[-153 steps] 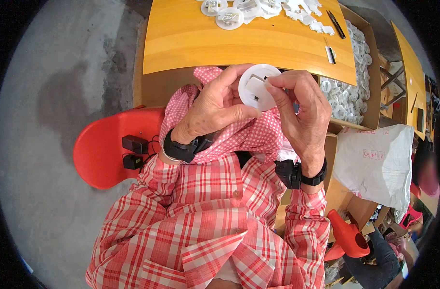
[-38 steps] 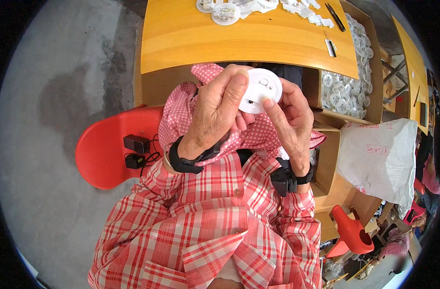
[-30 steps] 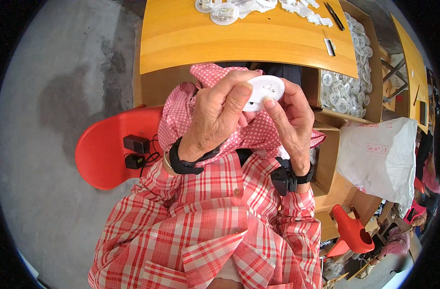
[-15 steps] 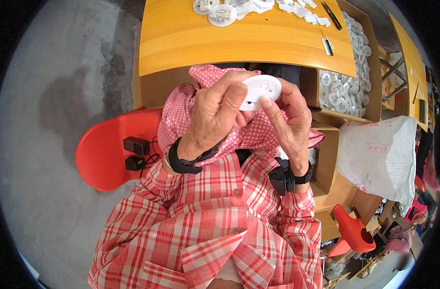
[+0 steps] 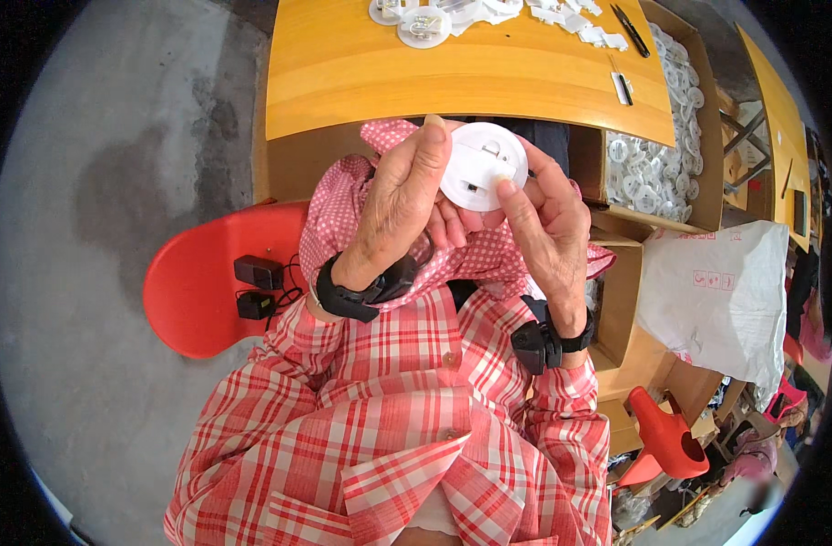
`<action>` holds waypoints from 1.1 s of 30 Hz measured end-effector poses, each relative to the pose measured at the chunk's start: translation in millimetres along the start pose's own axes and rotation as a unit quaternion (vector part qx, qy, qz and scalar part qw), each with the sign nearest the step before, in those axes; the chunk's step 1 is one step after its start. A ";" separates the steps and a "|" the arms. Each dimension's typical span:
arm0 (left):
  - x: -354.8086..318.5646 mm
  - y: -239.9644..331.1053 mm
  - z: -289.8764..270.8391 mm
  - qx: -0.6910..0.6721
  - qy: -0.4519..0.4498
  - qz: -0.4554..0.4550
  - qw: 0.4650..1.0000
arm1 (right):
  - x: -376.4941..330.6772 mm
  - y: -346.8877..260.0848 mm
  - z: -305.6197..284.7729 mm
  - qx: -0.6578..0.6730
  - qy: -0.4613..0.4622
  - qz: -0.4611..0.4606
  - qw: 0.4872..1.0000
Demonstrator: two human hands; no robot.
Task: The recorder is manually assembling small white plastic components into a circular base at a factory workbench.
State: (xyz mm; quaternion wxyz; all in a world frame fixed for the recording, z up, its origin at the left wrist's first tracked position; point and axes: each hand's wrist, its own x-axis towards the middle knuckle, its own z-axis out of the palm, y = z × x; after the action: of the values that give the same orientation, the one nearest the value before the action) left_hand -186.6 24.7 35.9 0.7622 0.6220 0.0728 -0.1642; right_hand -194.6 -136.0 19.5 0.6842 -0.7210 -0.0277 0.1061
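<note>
A round white plastic disc (image 5: 482, 164) with small slots in its face is held up in front of me, below the near edge of the yellow wooden table (image 5: 416, 77). My left hand (image 5: 405, 196) grips its left rim with thumb and fingers. My right hand (image 5: 543, 223) holds the disc's lower right side, its fingertip pressing on the face. Both wrists wear black bands. A pink dotted cloth (image 5: 343, 196) lies on my lap under the hands.
More white round parts (image 5: 425, 23) and small white pieces lie at the table's far edge, with a black pen (image 5: 629, 16). A cardboard box (image 5: 657, 164) full of white discs stands at right, beside a white bag (image 5: 716, 296). A red chair (image 5: 211, 291) carries black chargers; a red watering can (image 5: 662, 437) sits lower right.
The disc has been turned and tilted between my hands. It sits slightly higher now, and my right fingertip has moved onto its face.
</note>
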 end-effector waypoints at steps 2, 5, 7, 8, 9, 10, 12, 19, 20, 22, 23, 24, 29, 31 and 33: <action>0.3 -0.5 -0.9 0.000 -0.011 0.004 1.000 | 0.1 4.8 0.5 0.020 0.009 -0.018 1.000; 0.5 -1.2 -2.5 -0.006 -0.019 0.000 1.000 | -0.9 -4.1 -0.8 -0.007 0.019 0.014 1.000; 0.6 -1.6 -1.0 0.012 -0.008 0.001 1.000 | -2.3 -7.7 0.6 0.008 0.021 0.036 0.999; 1.0 -1.9 0.0 0.030 0.002 0.001 1.000 | -2.7 -8.5 0.7 0.023 0.025 0.058 0.998; 1.3 -2.4 -0.4 0.030 0.001 0.001 1.000 | -2.5 -8.0 -0.3 0.023 0.025 0.059 0.998; 1.7 -3.2 -1.3 0.020 -0.001 0.003 1.000 | -1.6 -7.1 -2.1 0.019 0.020 0.063 0.998; 2.6 -3.8 -0.5 0.010 -0.005 0.004 1.000 | -0.3 -0.8 -1.8 0.017 0.016 0.067 0.997; 4.6 -2.7 8.0 0.069 0.002 0.017 0.997 | 4.8 12.2 2.5 0.044 0.042 -0.015 0.998; 4.6 -3.7 9.4 0.077 0.007 0.002 0.997 | 4.1 15.0 0.0 0.042 0.038 -0.016 0.998; 4.3 -5.8 13.3 0.063 0.011 0.009 0.998 | 0.7 14.7 1.3 0.027 0.056 -0.003 0.998; 3.4 -8.1 12.0 0.069 0.024 0.018 0.997 | -0.1 11.6 2.9 0.020 0.056 -0.009 0.998; 3.0 -6.6 12.4 0.073 0.033 0.029 0.996 | -0.4 4.1 3.3 0.010 0.060 -0.017 0.998; 1.7 -4.5 18.8 0.089 0.032 0.048 0.994 | -5.4 16.2 4.3 0.037 0.090 -0.031 0.995; 0.8 -1.1 17.6 0.087 0.022 0.062 0.994 | -2.5 10.5 2.6 0.015 0.093 -0.039 0.995; 1.8 5.7 19.5 0.095 0.012 0.078 0.992 | -0.8 4.4 -0.9 0.036 0.063 -0.036 0.997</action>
State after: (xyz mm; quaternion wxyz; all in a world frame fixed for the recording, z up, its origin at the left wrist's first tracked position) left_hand -184.8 6.4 44.8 0.7094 0.6971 0.0171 -0.1027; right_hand -195.6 -137.4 15.2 0.7133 -0.6998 -0.0067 0.0367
